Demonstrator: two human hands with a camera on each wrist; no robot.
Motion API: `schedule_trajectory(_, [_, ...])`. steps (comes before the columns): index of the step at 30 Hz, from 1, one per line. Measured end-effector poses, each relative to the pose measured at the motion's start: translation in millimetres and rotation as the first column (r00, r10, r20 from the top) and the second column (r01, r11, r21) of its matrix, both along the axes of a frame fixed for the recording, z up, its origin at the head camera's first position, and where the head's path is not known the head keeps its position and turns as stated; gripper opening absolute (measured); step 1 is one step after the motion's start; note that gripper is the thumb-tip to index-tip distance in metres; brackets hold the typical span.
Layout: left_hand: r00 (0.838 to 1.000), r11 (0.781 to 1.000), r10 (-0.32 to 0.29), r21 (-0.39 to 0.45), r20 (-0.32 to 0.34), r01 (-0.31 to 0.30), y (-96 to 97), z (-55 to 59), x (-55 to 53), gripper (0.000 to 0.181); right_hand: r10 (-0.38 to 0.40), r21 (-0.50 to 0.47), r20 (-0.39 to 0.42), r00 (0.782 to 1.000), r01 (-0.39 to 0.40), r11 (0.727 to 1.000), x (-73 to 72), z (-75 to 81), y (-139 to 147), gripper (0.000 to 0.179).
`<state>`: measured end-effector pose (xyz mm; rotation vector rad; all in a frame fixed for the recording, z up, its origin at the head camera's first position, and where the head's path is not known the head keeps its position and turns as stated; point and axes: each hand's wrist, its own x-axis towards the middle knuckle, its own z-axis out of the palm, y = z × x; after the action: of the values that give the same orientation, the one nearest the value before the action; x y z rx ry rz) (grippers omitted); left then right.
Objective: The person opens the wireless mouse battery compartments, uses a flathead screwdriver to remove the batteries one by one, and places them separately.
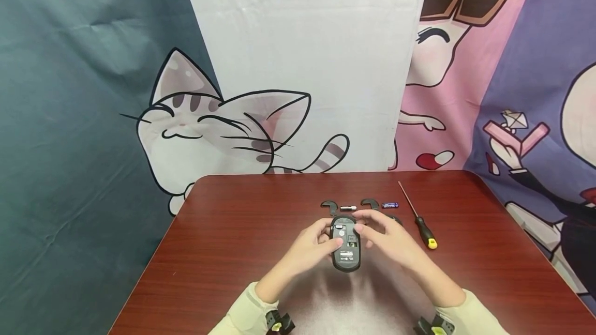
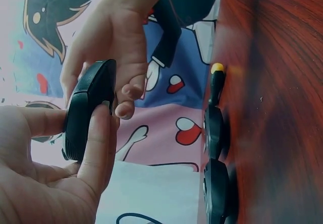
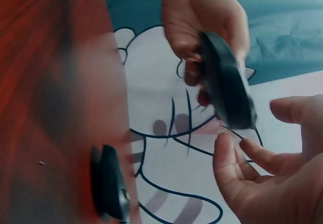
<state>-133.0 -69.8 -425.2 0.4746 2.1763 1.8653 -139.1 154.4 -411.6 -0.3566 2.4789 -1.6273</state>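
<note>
Left hand (image 1: pixel 311 246) pinches mouse (image 1: pixel 345 248), underside (image 1: pixel 343 262) showing; right hand (image 1: pixel 384 234) loose, just beside mouse. Best brace mouse steady, keep bay (image 1: pixel 353 244) uncovered. Batteries (image 1: pixel 390 205) lie beyond mouse.

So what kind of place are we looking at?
Probably a tabletop workspace indoors, though I can't tell whose. A screwdriver lies on a reddish-brown table, a computer mouse is held underside up, and cartoon-printed cloth hangs behind.

in the head view, your right hand (image 1: pixel 387 238) partly hides a dark piece (image 1: pixel 394 218) behind it, the print (image 1: pixel 346 255) on your mouse (image 1: pixel 345 248) is too small to read, and the bottom edge cuts off your sleeves (image 1: pixel 247 312).
</note>
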Motion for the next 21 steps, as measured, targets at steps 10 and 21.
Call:
schedule_trajectory(10, [1.0,1.0,-0.014,0.002,0.003,0.014,-2.5,-5.9,-0.5,0.044,0.121,0.039,0.081,0.989,-0.125,0.991,-20.7,5.1,2,0.042])
schedule_trajectory(21, [1.0,1.0,-0.008,-0.01,0.008,0.008,-5.1,-10.3,-0.5,0.043,0.143,0.037,0.076,0.987,-0.146,0.989,-26.2,8.7,-7,0.031])
